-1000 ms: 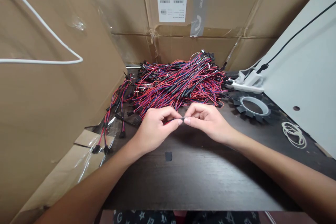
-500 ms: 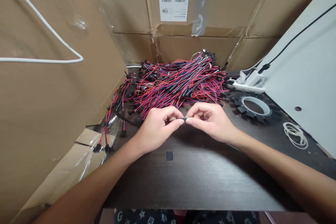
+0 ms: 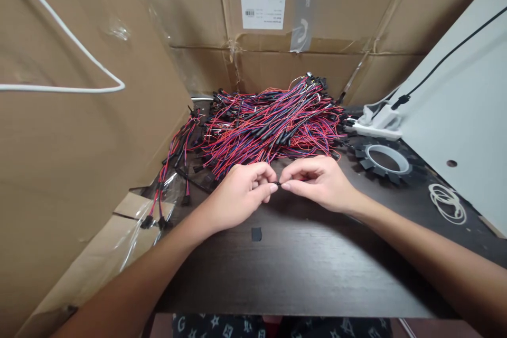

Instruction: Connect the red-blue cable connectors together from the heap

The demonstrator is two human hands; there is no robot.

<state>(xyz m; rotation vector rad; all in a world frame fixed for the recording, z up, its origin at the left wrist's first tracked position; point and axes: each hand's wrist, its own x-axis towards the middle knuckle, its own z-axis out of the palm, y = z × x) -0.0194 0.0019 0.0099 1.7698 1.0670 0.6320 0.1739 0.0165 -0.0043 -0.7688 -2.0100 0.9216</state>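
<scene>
My left hand (image 3: pixel 237 195) and my right hand (image 3: pixel 317 182) meet fingertip to fingertip above the dark table (image 3: pixel 301 269). Both pinch a small black connector piece (image 3: pixel 278 184) that shows only as a sliver between the fingers. A red wire seems to run into my left palm, mostly hidden. Just behind the hands lies a large heap of red, blue and black wire leads (image 3: pixel 269 124) with black connectors. A smaller bunch of the same leads (image 3: pixel 174 169) trails off the table's left edge.
Cardboard boxes (image 3: pixel 79 132) wall in the left and back. A white panel (image 3: pixel 459 100) with a black cable leans at right. A black toothed ring (image 3: pixel 386 158), a white plastic part (image 3: pixel 376 121) and white rubber bands (image 3: pixel 447 203) lie at right. A small black square (image 3: pixel 255 234) sits on the table.
My fingertips have closed in, so less of the black piece shows between them. The view has shifted slightly; the hands stay in the same place.
</scene>
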